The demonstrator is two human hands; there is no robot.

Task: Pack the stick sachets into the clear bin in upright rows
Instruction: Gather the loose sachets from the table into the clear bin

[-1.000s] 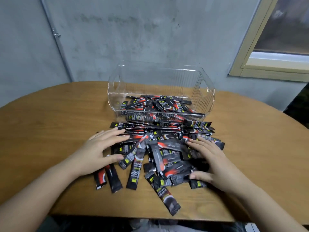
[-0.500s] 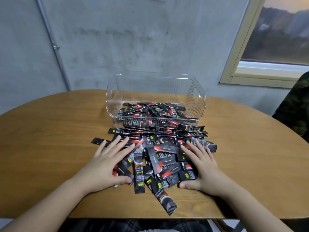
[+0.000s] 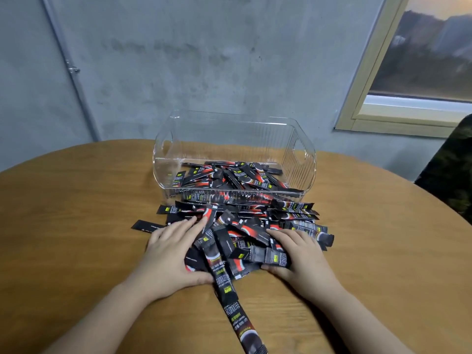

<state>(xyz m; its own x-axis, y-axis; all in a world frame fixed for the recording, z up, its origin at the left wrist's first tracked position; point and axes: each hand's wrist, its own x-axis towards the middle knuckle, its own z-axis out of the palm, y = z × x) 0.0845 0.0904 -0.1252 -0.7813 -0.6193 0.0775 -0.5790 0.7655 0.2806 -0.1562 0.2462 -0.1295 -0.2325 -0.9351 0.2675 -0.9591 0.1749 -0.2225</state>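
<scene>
Clear bin [image 3: 305, 159]: lies tipped on its side on the wooden table [image 3: 76, 213], its open mouth turned toward the person; handle cut-outs show in both end walls.
Sachets in the bin [image 3: 229, 176]: a loose layer of black-and-red sticks lying flat and crisscrossed on the bin's lower wall, none upright.
Pile of stick sachets [image 3: 245, 226]: spread on the table just in front of the bin's mouth, touching its near edge and reaching back toward the person; sticks overlap at many angles.
Left hand [image 3: 171, 254]: lies flat on the left flank of the pile, on the side away from the bin; fingers straight and slightly spread, tips pointing toward the bin, thumb stretched along the pile's near edge. It presses and pinches nothing.
Right hand [image 3: 304, 256]: lies on the right flank of the pile, opposite the left hand; fingers stretched over the sticks, thumb against the near edge. No stick is clearly gripped.
Stray sachet [image 3: 238, 318]: one long stick juts out of the pile on the side farthest from the bin, between the two forearms.
Window [image 3: 419, 65]: in the grey wall behind the bin, to its right.
</scene>
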